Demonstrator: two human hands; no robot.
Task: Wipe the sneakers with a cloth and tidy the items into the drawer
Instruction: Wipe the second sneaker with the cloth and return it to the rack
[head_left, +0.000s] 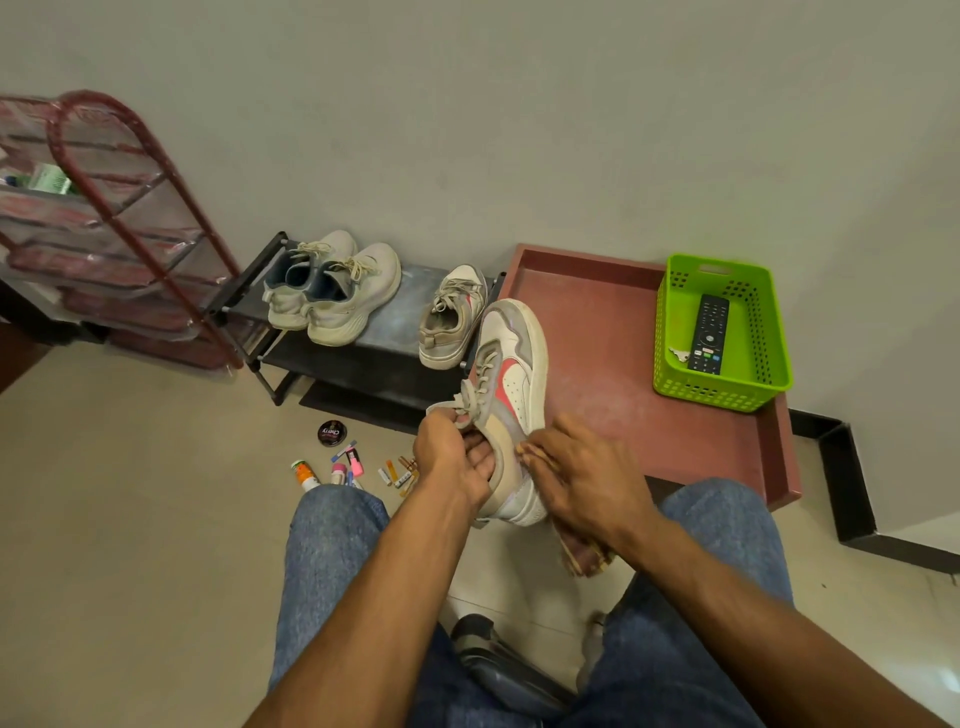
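White-and-grey sneaker (506, 395) with a pink swoosh is sitting at centre of the head view, toe pointing to 12 o'clock over a reddish tray table (613, 332); left hand (457, 462) is gripping it at the collar, fingers curled into the opening; right hand (582, 478) is pressing a brown cloth (582, 556) against the heel side, fingers closed over the cloth, its tail hanging toward 6 o'clock. Matching sneaker (454, 317) is resting at 11 o'clock on a low black rack (332, 364); pale laced pair (332, 286) is standing further along at 10 o'clock. Round black polish tin (331, 433) is lying on the floor at 9 o'clock of the hands; small tubes and bottles (343, 467) are lying scattered just beside it. Green basket (722, 332) is sitting on the tray at 2 o'clock, holding a black remote (709, 333). Red-framed rack (104, 223) is standing at far 10 o'clock. Blue-jeaned knees (332, 561) are framing the arms at 6 o'clock.
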